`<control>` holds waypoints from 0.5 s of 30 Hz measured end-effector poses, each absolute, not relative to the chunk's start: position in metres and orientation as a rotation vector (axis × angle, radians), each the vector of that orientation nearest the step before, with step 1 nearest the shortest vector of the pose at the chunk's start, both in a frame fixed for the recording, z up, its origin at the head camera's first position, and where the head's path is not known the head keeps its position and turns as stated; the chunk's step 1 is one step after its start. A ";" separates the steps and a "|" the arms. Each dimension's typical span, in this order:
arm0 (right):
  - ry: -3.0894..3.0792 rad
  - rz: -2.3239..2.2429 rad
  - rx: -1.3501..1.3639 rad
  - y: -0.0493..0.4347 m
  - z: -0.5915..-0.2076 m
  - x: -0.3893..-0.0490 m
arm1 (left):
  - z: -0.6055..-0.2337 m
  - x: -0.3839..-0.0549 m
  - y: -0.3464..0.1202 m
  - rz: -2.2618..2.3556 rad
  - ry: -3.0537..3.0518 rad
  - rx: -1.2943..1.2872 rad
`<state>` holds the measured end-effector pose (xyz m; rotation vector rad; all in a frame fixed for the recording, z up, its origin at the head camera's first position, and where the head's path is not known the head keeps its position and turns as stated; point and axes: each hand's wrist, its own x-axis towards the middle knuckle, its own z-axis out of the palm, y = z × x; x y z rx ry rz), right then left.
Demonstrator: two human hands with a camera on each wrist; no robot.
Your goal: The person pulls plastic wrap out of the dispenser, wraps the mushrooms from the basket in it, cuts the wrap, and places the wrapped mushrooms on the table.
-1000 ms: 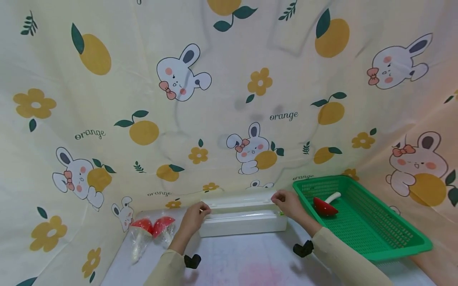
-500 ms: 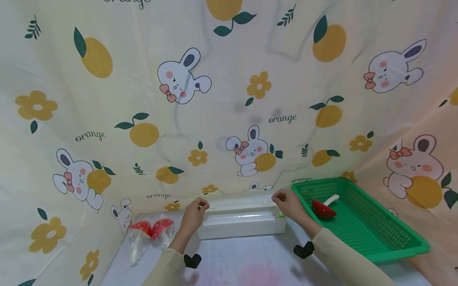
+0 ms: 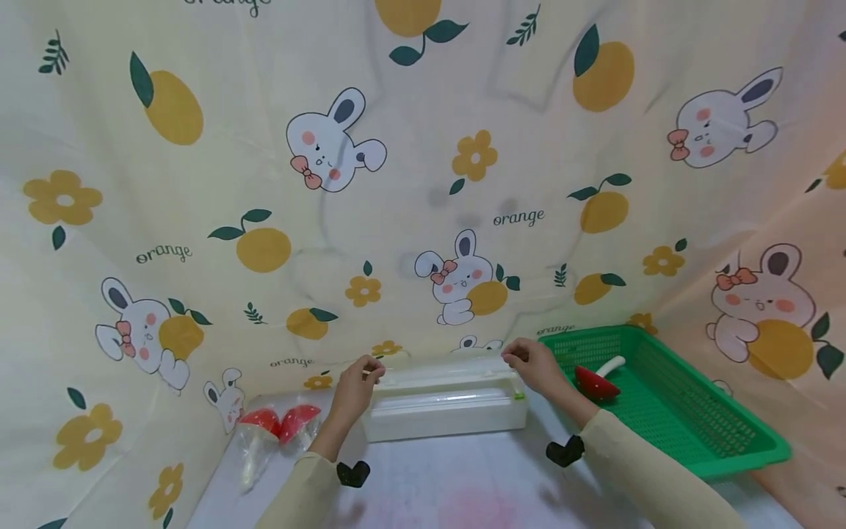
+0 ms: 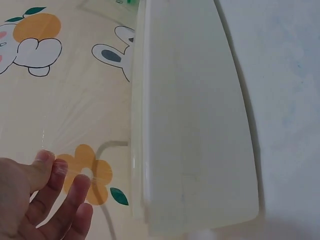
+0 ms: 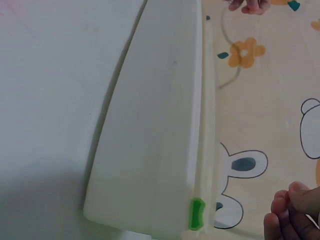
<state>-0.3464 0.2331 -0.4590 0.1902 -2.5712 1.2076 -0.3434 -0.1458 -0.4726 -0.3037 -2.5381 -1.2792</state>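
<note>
A white box-shaped cling film dispenser (image 3: 449,425) stands lengthwise at the back of the table, its lid raised. Thin clear cling film (image 4: 102,172) stretches up between both hands, showing as faint creases and shine. At the dispenser's left end, my left hand (image 3: 355,389) pinches the film's edge between thumb and index finger, the other fingers loosely bent. Above the right end, my right hand (image 3: 532,361) pinches the opposite corner. A green slider (image 5: 197,214) sits at the dispenser's right end. How far the film runs down is hard to see.
Two red-capped toy mushrooms (image 3: 259,425) in clear plastic lie on the table at left. A green basket (image 3: 734,470) at right holds a red ladle-like toy mushroom (image 3: 596,383) with a white stem. A printed cloth (image 3: 410,184) hangs close behind the dispenser.
Both hands have risen slightly above the dispenser, the left one more, drawing the film up. The toy mushrooms, basket and dispenser keep their places; the head view has shifted a little.
</note>
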 end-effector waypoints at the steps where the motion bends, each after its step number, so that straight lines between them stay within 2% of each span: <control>1: -2.570 1.196 0.195 0.233 -0.457 -0.346 | -0.472 -0.343 -0.146 -1.274 -2.541 -0.300; 15: -2.564 1.198 0.259 0.239 -0.443 -0.346 | -0.457 -0.340 -0.146 -1.061 -2.482 -0.344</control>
